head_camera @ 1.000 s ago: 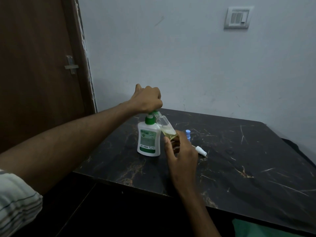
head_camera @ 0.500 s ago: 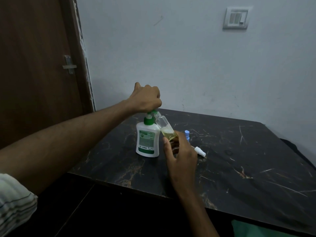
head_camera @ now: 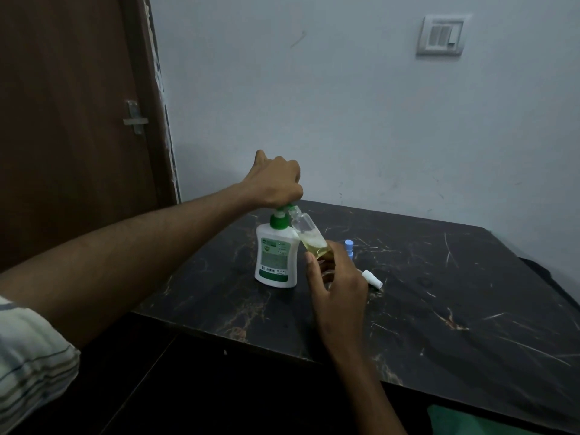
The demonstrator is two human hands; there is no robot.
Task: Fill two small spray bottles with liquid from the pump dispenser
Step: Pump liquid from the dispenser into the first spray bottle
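Two hands are at work over the dark marble-patterned table (head_camera: 439, 309). Your left hand (head_camera: 274, 182) sits curled in a fist on top of the white plastic pump dispenser with the green pump head (head_camera: 276, 257), its fingers wrapped down over the pump so that only a bit of green shows beneath them. The dispenser stands upright on the table, near its left edge, label facing you.

Your right hand (head_camera: 337, 284) holds the small clear spray bottle (head_camera: 309, 235) by its lower end, fingers curled round it and thumb along its near side. The bottle is tilted, its open neck leaning up and to the left until it meets the green spout just under your left hand. Yellowish liquid with some foam fills roughly the lower half of it; the upper half is clear. The bottle's side rests against, or just beside, the dispenser's shoulder; you cannot tell which.

Just behind your right hand, a small pale blue cap (head_camera: 349, 246) stands on the table, and to its right a small white spray nozzle top (head_camera: 372, 279) lies on its side. Both are partly hidden by your fingers.

Beyond the table are a pale wall with a white switch plate (head_camera: 441, 34) and a brown wooden door (head_camera: 69, 120) on the left.
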